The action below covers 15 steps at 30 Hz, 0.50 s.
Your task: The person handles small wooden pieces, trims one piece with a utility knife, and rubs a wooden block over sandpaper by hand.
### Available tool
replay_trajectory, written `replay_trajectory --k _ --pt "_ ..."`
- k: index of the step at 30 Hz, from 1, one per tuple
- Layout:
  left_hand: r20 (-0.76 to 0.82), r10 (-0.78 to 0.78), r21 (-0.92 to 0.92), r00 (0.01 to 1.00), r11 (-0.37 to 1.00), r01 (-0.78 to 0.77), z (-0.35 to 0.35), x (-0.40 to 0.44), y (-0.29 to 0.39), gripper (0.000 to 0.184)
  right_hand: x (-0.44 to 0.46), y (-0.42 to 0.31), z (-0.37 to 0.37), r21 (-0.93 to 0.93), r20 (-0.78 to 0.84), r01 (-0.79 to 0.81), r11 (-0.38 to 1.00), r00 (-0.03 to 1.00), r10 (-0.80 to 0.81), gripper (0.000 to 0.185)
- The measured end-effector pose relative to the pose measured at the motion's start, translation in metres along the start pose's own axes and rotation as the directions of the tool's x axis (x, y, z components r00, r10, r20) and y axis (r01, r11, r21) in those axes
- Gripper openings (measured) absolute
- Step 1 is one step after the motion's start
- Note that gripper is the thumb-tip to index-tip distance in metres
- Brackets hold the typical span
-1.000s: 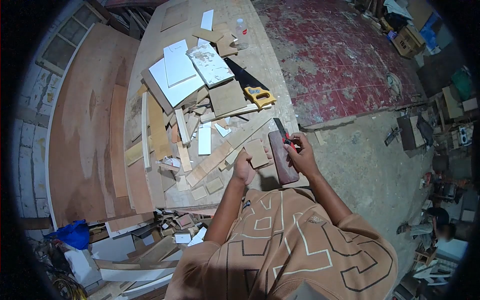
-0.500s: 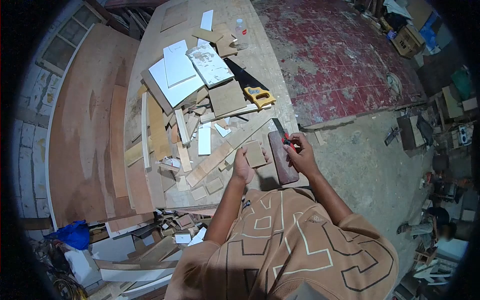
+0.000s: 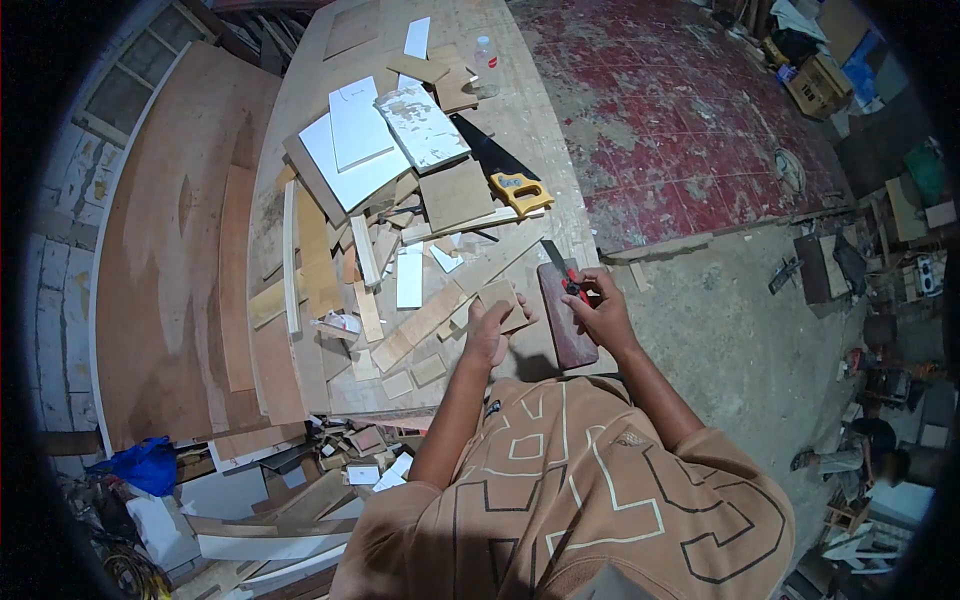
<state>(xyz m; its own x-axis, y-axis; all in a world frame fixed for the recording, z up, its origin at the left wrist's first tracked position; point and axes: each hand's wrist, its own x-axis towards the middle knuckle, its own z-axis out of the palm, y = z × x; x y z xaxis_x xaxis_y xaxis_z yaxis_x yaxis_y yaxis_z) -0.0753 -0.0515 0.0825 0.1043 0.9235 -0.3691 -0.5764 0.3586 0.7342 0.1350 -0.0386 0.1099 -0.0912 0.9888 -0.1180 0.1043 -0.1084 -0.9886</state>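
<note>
My left hand [image 3: 487,333] is closed on a small square wood piece [image 3: 500,294], its thumb lying across the top face. In my right hand [image 3: 604,308] is a tool with a red and black handle [image 3: 573,287] and a flat dark blade pointing away from me; its exact kind is unclear. The tool is over a long reddish-brown slab [image 3: 570,335] near the table's front right edge. Small flat wood pieces [image 3: 429,370] lie to the left of my left hand.
A handsaw with a yellow handle [image 3: 522,195] lies on the worktable [image 3: 545,130] beside stacked boards [image 3: 422,125]. Wood strips and offcuts cover the table's left side. A clear bottle [image 3: 486,55] stands at the back. Large plywood sheets [image 3: 165,260] lean at left; another person [image 3: 860,465] is far right.
My left thumb has moved onto the wood piece's face, and the piece has tilted. My right hand and its tool have barely shifted.
</note>
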Motion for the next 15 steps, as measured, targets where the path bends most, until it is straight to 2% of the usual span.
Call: replay_trajectory --k 3,5,9,11,15 --pt "-0.017 0.032 0.044 0.999 0.999 -0.031 -0.001 0.0 -0.002 0.044 0.001 0.005 0.0 0.013 -0.005 0.016 1.0 1.0 -0.016 0.029" --pt "-0.039 0.002 -0.033 0.999 0.999 -0.003 -0.001 -0.001 -0.001 0.046 0.002 0.006 0.0 0.022 -0.002 0.014 1.0 1.0 -0.014 0.024" --pt "-0.035 -0.011 -0.038 0.999 0.999 0.009 -0.007 0.001 -0.005 0.045 0.002 0.007 -0.001 0.049 0.017 0.043 0.998 0.999 -0.044 0.017" --pt "-0.052 -0.034 -0.044 0.998 0.999 0.032 -0.008 0.001 -0.006 0.045 0.002 0.017 -0.001 0.161 -0.024 0.01 0.987 1.0 -0.006 0.014" --pt "-0.092 -0.041 -0.072 0.995 0.997 0.034 -0.004 -0.001 -0.007 0.037 0.004 0.018 -0.003 0.023 -0.091 0.045 0.999 0.995 -0.043 0.019"
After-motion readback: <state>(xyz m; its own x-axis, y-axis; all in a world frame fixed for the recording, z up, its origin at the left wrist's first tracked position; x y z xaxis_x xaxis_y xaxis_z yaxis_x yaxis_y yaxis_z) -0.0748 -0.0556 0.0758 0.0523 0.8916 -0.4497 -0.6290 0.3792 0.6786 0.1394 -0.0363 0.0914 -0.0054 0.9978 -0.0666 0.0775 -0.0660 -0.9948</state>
